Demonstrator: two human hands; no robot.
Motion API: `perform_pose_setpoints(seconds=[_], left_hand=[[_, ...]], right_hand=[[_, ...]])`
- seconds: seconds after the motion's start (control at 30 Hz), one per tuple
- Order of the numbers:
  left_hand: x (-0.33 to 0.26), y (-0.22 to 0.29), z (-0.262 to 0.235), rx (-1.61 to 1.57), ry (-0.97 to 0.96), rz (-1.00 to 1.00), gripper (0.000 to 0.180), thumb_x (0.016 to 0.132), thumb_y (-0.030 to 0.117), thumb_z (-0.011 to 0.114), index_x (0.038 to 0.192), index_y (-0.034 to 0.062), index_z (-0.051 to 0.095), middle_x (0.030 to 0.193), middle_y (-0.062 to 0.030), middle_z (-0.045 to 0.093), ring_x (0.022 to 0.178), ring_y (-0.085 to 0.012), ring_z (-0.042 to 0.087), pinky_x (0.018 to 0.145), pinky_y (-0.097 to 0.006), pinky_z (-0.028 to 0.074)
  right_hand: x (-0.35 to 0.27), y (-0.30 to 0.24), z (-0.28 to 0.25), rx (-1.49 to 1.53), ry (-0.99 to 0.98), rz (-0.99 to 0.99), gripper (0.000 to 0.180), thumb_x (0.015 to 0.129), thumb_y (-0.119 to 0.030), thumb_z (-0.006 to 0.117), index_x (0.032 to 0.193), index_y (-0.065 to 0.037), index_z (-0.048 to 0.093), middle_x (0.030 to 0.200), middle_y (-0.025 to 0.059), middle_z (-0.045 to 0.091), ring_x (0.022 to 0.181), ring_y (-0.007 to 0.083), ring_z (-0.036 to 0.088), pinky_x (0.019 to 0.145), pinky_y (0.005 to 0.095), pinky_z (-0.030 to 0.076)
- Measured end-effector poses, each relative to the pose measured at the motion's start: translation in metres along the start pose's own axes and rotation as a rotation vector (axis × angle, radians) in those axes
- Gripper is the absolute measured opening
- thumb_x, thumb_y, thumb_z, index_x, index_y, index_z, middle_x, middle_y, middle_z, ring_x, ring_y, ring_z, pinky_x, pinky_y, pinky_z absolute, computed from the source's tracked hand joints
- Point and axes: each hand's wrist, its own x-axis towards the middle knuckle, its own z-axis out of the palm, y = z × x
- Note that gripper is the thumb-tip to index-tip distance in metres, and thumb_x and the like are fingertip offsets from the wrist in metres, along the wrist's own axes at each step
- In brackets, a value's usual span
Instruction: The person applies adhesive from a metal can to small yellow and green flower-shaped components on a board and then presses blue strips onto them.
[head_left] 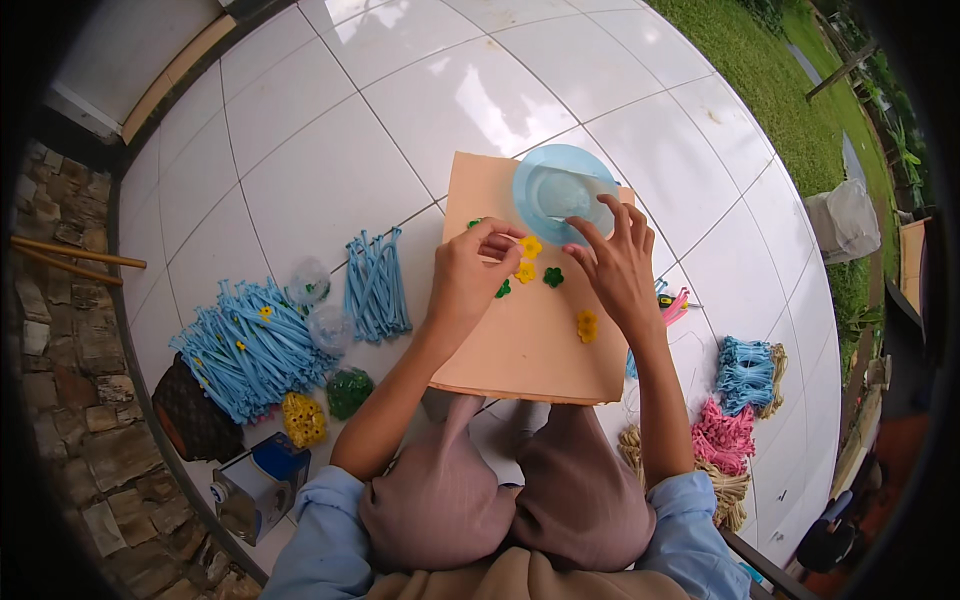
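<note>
A peach-coloured board (510, 350) lies across my knees. My left hand (472, 272) is closed in a pinch over it, thumb and index finger at the edge of a yellow flower-shaped piece (531, 246). Just below sits another yellow flower (525, 272). My right hand (622, 262) hovers by the near rim of a pale blue plate (526, 190), fingers curved and apart; I make out nothing held in it. Between the hands lies a green flower (553, 277). More green flowers (503, 289) are partly hidden by my left hand. Yellow flowers (587, 325) lie near my right wrist.
Left on the white tiles are light blue bundles (250, 345), a smaller blue bundle (377, 285), bags of yellow (304, 418) and green pieces (349, 393), and a metal can (262, 485). Blue (745, 375) and pink bundles (722, 437) lie right. Grass borders the tiles.
</note>
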Motion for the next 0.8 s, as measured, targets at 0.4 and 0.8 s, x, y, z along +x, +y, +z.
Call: perform_pose_setpoints(seconds=[0.4,0.8], left_hand=[[0.003,-0.003,0.005,-0.114,-0.016,-0.026,0.017,0.082,0.003,0.060,0.098,-0.0027,0.061,0.080,-0.0087,0.063,0.074,-0.0121,0.063,0.066,-0.022,0.054],[-0.002,0.013,0.010,-0.086,-0.028,-0.074,0.018,0.081,0.006,0.062,0.099,-0.0004,0.062,0.079,-0.0079,0.066,0.069,-0.0118,0.065,0.055,-0.019,0.049]], right_hand=[[-0.006,-0.028,-0.038,0.109,0.093,0.011,0.030,0.075,-0.023,0.067,0.104,-0.021,0.061,0.127,0.0058,0.038,0.114,0.0296,0.034,0.092,0.0438,0.032],[-0.014,-0.040,-0.038,0.045,0.078,-0.076,0.034,0.068,-0.025,0.072,0.101,-0.022,0.063,0.131,0.0047,0.037,0.115,0.0266,0.036,0.092,0.0435,0.030]])
